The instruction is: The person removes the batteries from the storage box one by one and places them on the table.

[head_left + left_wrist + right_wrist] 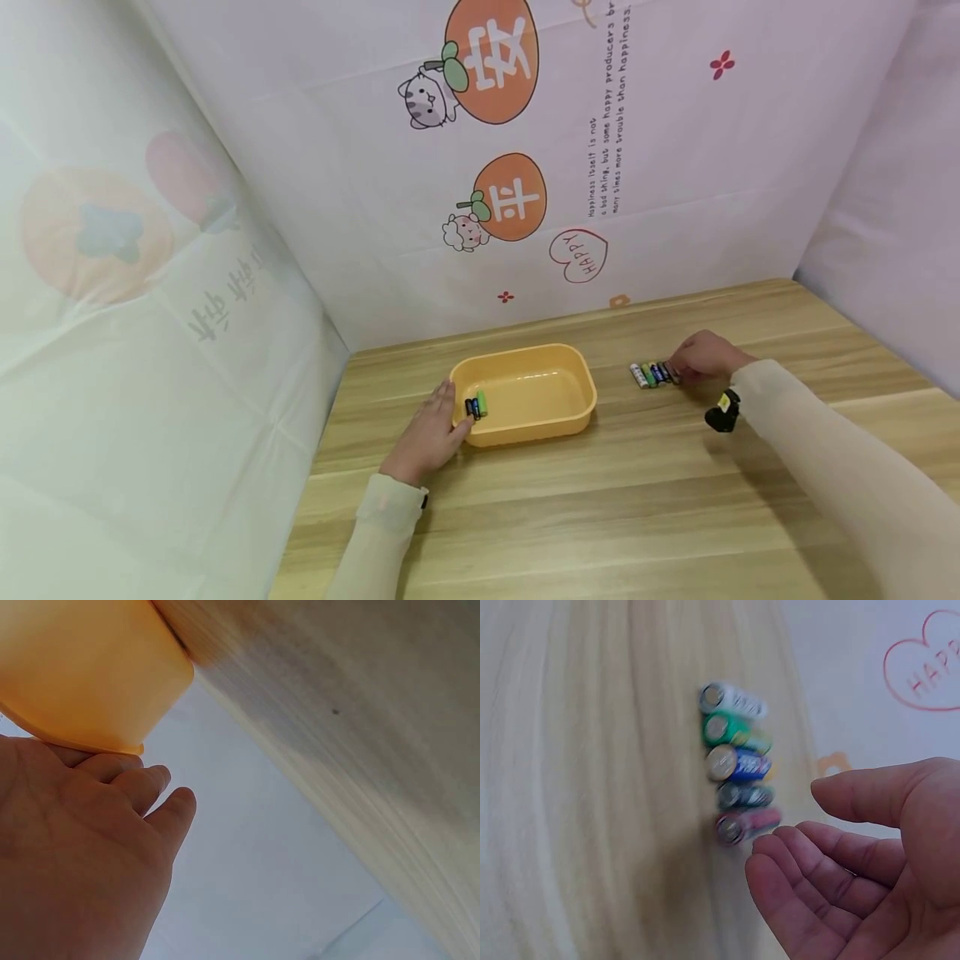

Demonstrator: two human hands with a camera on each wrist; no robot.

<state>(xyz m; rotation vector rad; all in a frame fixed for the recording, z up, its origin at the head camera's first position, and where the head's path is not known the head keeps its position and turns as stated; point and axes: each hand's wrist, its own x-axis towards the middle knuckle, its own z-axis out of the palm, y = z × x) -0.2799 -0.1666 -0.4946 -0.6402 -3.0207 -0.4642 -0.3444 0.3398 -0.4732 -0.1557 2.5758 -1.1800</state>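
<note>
A yellow plastic basin [525, 434] sits on the table with three batteries [476, 406] side by side at its left end, two dark and one green. My left hand [428, 435] rests against the basin's left side; in the left wrist view its fingers [139, 787] lie lightly bent along the rim. To the right of the basin, several batteries [739, 765] form a neat row: white, green, blue, dark and reddish. Beside the reddish end of that row is my right hand [705, 355]. Its thumb and fingers [832, 877] are apart, with nothing between them.
The wood-grain table [570, 517] meets a white printed cloth [360, 208] hung behind it, and more cloth hangs at the left and right. A black wrist camera [722, 412] is strapped below the right hand.
</note>
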